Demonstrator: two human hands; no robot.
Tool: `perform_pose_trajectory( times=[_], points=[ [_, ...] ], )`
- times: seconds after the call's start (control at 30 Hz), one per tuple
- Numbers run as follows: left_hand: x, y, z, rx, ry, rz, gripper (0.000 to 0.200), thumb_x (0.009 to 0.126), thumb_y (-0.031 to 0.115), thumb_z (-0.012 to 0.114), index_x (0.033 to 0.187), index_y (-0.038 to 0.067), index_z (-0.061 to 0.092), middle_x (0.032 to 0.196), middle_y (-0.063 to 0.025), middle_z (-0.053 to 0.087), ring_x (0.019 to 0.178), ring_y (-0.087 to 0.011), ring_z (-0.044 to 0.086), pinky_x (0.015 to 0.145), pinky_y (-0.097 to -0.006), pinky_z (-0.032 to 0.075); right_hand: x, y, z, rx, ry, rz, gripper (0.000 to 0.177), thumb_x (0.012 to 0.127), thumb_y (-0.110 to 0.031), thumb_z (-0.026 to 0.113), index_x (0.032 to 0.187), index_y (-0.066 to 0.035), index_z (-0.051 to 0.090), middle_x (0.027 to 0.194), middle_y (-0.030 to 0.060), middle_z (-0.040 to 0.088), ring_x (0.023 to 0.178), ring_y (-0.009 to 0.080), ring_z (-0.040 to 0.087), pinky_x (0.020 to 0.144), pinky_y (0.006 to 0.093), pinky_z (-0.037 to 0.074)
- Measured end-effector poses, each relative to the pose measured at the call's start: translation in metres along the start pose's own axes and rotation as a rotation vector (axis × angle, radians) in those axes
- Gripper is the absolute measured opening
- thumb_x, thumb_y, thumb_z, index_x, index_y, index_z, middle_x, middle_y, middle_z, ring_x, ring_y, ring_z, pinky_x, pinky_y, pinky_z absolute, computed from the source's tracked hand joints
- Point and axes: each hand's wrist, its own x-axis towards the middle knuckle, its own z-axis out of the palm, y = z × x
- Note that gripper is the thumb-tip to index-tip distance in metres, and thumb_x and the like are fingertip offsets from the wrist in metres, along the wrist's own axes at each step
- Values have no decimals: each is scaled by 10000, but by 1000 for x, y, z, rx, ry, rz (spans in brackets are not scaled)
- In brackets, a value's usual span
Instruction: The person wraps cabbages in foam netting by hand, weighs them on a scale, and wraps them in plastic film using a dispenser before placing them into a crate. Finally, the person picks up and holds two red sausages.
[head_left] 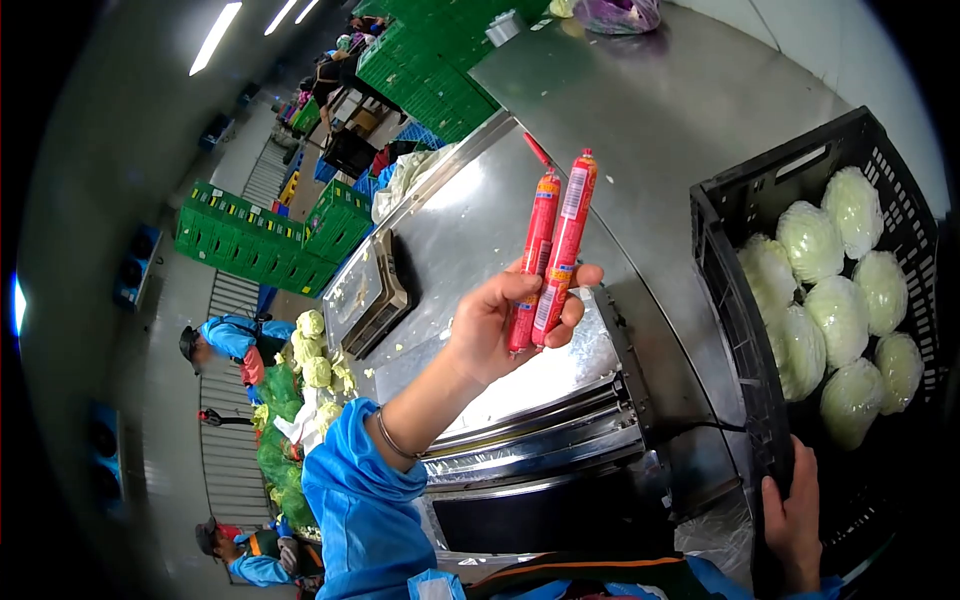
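Note:
Two sausages in red printed wrappers [567, 235] stand side by side in my left hand [500, 325], held up over the steel table [640, 130]. The thumb presses across them and the fingers wrap round from behind. My right hand [795, 515] grips the near corner of a black plastic crate [715, 240] at the right. Inside it lie several pale green cabbages wrapped in clear film [838, 318]. Below my left hand sits a wrapping machine with metal rollers [540, 420]. A thin red object [537, 148] lies behind the sausages' tops.
A flat weighing scale [370, 295] rests on the table's left side, with leaf scraps about. Green crates [240, 235] are stacked beyond. Two people in blue sleeves [230, 335] work at the left beside loose cabbages [312, 350]. A purple bag [615, 14] lies at the far end.

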Motion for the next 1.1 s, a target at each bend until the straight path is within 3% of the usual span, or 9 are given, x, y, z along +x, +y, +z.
perform_pose_trajectory(
  times=[0.2, 0.23, 0.33, 0.37, 0.67, 0.87, 1.0, 1.1],
  points=[
    [11, -8, -13, -182, -52, -23, 347, 912, 206, 462, 1184, 4, 386, 1022, -120, 474, 572, -136, 431, 416, -236, 388, 2, 2, -1, 25, -15, 17, 524, 765, -22, 517, 1256, 42, 343, 1139, 220, 431, 1031, 352, 452, 916, 382, 353],
    [13, -8, -11, -171, -44, -34, 350, 915, 226, 478, 1170, 6, 384, 954, -102, 469, 651, -160, 470, 441, -245, 411, 2, 1, -1, 34, -17, 29, 525, 762, -19, 518, 1254, 42, 344, 1136, 218, 431, 1031, 351, 452, 917, 381, 352],
    [18, -11, -7, -109, 112, 4, 356, 914, 234, 479, 1173, 9, 384, 957, -102, 473, 759, -187, 496, 470, -255, 427, 3, -3, -2, 51, -20, 58, 529, 751, -10, 516, 1250, 42, 349, 1127, 215, 433, 1029, 348, 452, 917, 376, 351],
    [19, -11, -12, -117, 52, -5, 367, 916, 239, 474, 1188, 12, 380, 944, -99, 489, 838, -206, 497, 502, -276, 445, 4, -3, -2, 53, -22, 64, 530, 747, -6, 515, 1248, 41, 351, 1125, 213, 433, 1028, 347, 452, 917, 375, 351],
    [23, -7, -9, -12, -3, 52, 461, 883, 151, 468, 1307, 40, 327, 1188, -167, 525, 936, -267, 583, 681, -346, 475, 6, -6, -3, 83, -16, 70, 537, 728, 7, 508, 1243, 34, 360, 1116, 203, 434, 1029, 334, 452, 923, 367, 345],
    [21, -8, -2, -84, -14, 47, 517, 807, 66, 469, 1304, 36, 332, 1215, -176, 512, 914, -272, 590, 655, -321, 463, 6, -6, -3, 73, -13, 56, 536, 728, 7, 502, 1243, 35, 359, 1123, 203, 432, 1036, 332, 451, 927, 367, 343],
    [20, -7, 0, -45, -31, 55, 528, 800, 102, 491, 1288, -11, 323, 1230, -173, 459, 953, -249, 591, 680, -327, 489, 6, -8, -5, 100, -29, 77, 536, 731, 2, 499, 1246, 37, 355, 1131, 206, 428, 1041, 335, 449, 927, 368, 344],
    [19, -6, 3, -48, -2, 65, 494, 811, 65, 469, 1288, 32, 346, 1234, -174, 492, 931, -277, 583, 654, -329, 462, 4, 10, -1, 59, -18, 8, 538, 732, -3, 500, 1247, 40, 352, 1132, 210, 425, 1040, 338, 450, 926, 370, 345]
  ],
)
